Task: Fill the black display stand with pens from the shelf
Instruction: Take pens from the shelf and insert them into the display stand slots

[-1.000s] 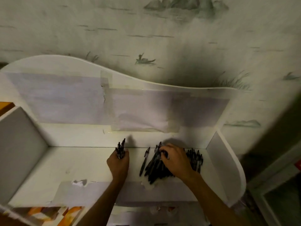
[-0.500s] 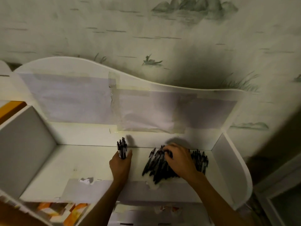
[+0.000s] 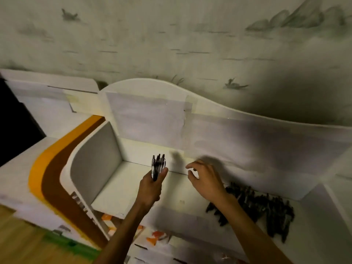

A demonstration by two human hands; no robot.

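Far left there's a dark gap, then a white panel with a curved orange stripe (image 3: 35, 174) and a brown stripe (image 3: 55, 180) running side by side down it. Wood flooring (image 3: 22, 242) shows in the bottom left corner, with a bit of green next to it.

Next comes the shelf (image 3: 118, 187), white, with a rounded grey side wall (image 3: 95, 161) on its left end and a wavy-topped back board that has pale paper sheets (image 3: 148, 119) taped across it. Behind it all is wallpaper (image 3: 171, 35) with faint grey hills, birds and a little boat.

The left hand (image 3: 151, 185) is up over the shelf floor, and its grip is wrapped round a bundle of pens (image 3: 158, 164), dark ones standing upright out of the fist, tips pointing up. Can't count them, too blurry.

Just right of that, the right hand (image 3: 206, 181) hovers above the shelf, apart from the bundle. Fingers are curled loosely with thumb and forefinger spread a little, so the grip is fairly open, and I can't see anything in it.

Further right, the pile of pens (image 3: 257, 206) lies loose on the shelf floor near the right end, all dark and jumbled together, just past the right wrist. The black display stand isn't anywhere in view.
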